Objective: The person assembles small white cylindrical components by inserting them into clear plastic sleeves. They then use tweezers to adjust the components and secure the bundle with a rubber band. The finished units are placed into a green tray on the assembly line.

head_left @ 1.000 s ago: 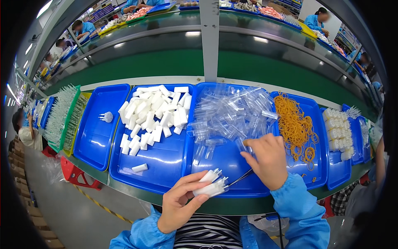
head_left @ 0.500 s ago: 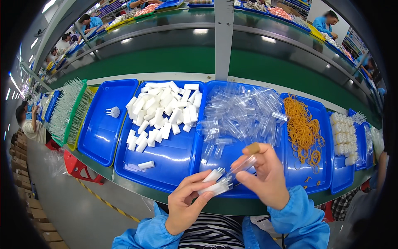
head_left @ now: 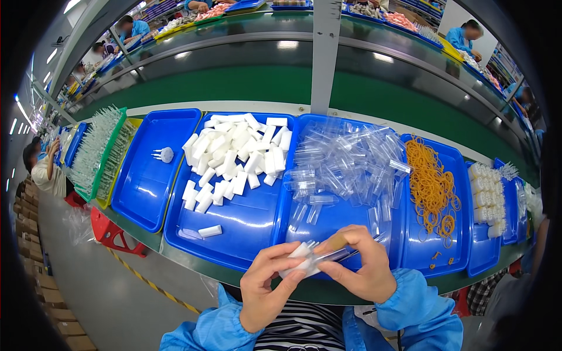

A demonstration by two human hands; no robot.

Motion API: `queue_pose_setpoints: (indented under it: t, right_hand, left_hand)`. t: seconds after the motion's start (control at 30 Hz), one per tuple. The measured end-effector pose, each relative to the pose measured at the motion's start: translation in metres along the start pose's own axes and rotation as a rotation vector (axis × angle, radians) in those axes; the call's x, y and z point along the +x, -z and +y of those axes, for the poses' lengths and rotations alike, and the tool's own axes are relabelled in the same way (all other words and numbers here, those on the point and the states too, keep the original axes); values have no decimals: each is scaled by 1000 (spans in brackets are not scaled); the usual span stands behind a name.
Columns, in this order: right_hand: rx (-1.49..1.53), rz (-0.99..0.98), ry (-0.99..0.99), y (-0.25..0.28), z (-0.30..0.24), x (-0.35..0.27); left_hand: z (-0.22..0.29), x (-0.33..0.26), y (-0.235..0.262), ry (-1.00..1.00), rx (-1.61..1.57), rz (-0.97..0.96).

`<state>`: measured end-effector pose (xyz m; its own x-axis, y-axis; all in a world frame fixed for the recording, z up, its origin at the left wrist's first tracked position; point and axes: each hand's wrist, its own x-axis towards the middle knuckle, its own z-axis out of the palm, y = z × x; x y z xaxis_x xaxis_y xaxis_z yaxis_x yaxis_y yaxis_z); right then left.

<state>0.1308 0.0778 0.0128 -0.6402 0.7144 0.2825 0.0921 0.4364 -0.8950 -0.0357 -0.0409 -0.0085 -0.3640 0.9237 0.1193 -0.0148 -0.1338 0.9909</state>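
My left hand [head_left: 261,291] is closed around white cylindrical pieces [head_left: 300,254] with thin pale prongs at their far end; the fingers partly hide how many there are. Between thumb and fingers, my right hand [head_left: 367,270] pinches a clear plastic tube [head_left: 332,255], whose end meets the pronged end of the white pieces. A tan wrap [head_left: 338,241] covers one right fingertip. Both hands are over the front edge of the blue tray of clear tubes [head_left: 345,158]. To its left, a heap of white cylinders [head_left: 234,146] fills part of another blue tray [head_left: 252,219], one cylinder lying apart near the front.
Tan rubber bands [head_left: 430,181] lie in the tray on the right, with stacked white parts [head_left: 486,193] beyond. Leftward are a blue tray with a small pronged white part [head_left: 165,154] and a green crate of thin clear pieces [head_left: 96,155]. A grey post [head_left: 325,64] rises behind.
My right hand has come down and left, bringing the clear tube against the white pieces. My left hand has stayed nearly in place, still gripping them.
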Motion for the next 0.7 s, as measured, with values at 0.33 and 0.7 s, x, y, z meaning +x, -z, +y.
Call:
queue_pose_setpoints:
  t: [0.33, 0.7]
  right_hand:
    - [-61, 18, -5, 0, -3, -1]
    - [186, -85, -179, 6, 4, -2]
  left_hand:
    - [7, 5, -5, -97, 305, 37]
    - [1, 2, -4, -152, 335, -69]
